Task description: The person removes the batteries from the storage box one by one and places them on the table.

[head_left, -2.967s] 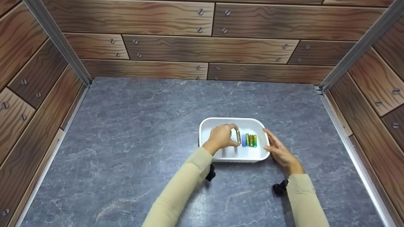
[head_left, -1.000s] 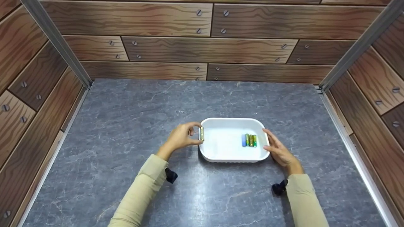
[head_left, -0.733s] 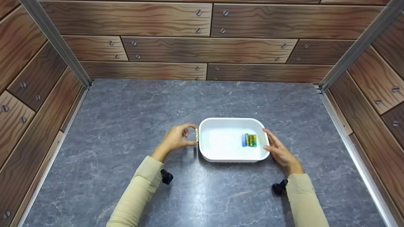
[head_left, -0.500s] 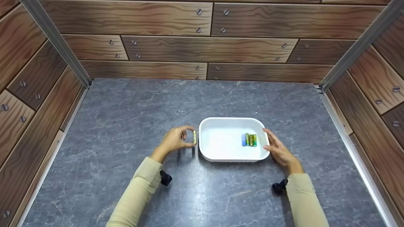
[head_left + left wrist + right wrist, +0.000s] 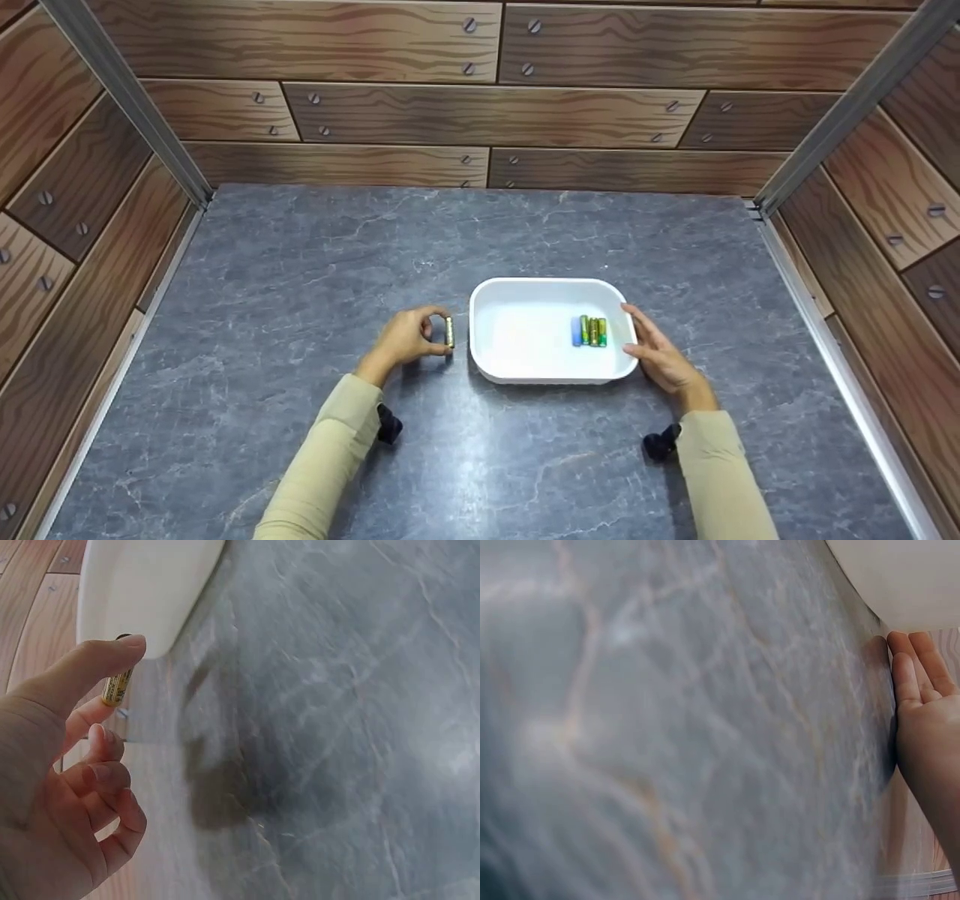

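Observation:
My left hand pinches a gold battery end to end between thumb and index finger, just left of a white plastic tub. In the left wrist view the battery shows between thumb and fingertip, over the table, with the other fingers loosely bent. Three green and gold batteries stand in a row inside the tub's right part, beside a blue battery-sized piece. My right hand rests its thumb and fingers, fairly straight, against the tub's right end, tips at the rim.
The tub rests on a grey marble-patterned table. Wood-patterned panels wall in the back and both sides, with metal posts at the corners. A small black device sits at each wrist.
My left hand has lifted the gold battery out of the tub, carried it left over the rim and lowered it beside the tub. The right hand stays at the tub's right end.

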A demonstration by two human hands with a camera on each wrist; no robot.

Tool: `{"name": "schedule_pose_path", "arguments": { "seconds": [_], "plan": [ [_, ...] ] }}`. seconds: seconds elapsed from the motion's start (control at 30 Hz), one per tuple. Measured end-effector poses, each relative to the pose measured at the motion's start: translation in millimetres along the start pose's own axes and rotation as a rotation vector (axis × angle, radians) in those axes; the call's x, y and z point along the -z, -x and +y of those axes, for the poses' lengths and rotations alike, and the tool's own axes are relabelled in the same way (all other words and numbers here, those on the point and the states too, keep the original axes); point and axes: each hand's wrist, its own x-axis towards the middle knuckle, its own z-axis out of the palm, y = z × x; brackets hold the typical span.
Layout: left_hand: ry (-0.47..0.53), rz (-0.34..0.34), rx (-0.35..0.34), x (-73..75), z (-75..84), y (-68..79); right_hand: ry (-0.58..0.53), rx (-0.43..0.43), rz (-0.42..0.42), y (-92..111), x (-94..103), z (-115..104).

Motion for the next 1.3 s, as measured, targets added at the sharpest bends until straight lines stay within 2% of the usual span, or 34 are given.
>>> {"name": "schedule_pose_path", "arguments": {
  "seconds": [0.27,0.53,1.3],
  "plan": [
    [-0.060,-0.006,0.078,-1.9,-10.8,-3.0,0.018,0.000,0.006,-0.5,-0.7,-0.2],
    [-0.105,-0.011,0.126,-2.4,-16.4,-6.4,0.011,0.007,-0.009,-0.3,-0.3,0.2],
    [-0.046,-0.048,0.151,4.4,-11.6,-6.8,-0.014,0.015,-0.006,-0.5,0.5,1.2]
  ]
}}
